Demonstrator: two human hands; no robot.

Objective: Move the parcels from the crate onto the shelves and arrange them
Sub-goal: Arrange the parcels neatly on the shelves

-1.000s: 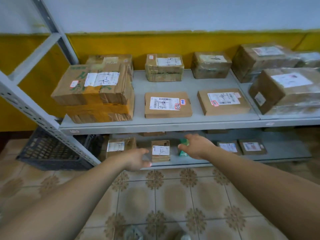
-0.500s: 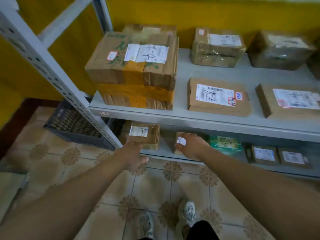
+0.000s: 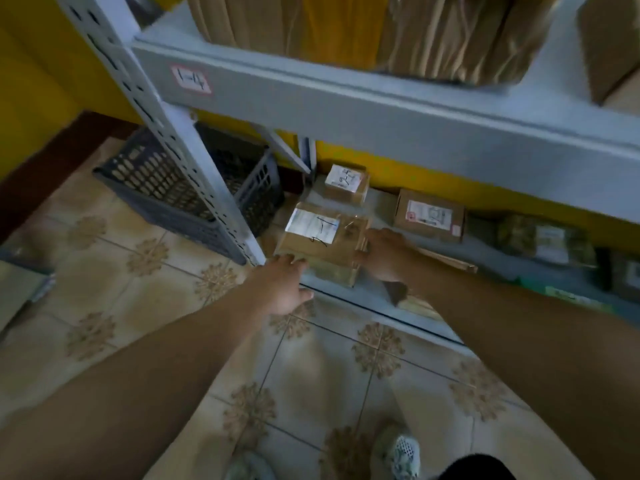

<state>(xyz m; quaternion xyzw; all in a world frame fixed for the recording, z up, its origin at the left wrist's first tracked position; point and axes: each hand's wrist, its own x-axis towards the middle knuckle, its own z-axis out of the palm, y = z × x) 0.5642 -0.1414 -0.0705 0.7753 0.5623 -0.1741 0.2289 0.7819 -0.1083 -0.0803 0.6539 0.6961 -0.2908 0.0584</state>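
A small brown cardboard parcel with a white label (image 3: 323, 242) is seen at the centre of the frame, on the low grey metal shelf (image 3: 349, 295) by its front edge. It is judged light and stiff, its taped faces perhaps slick, so opposite side walls are best taken. The left hand (image 3: 282, 285) is spread open against its near left corner; the right hand (image 3: 382, 256) is pressed to its right side, gripping nothing. A dark slatted plastic crate (image 3: 173, 188) stands left.
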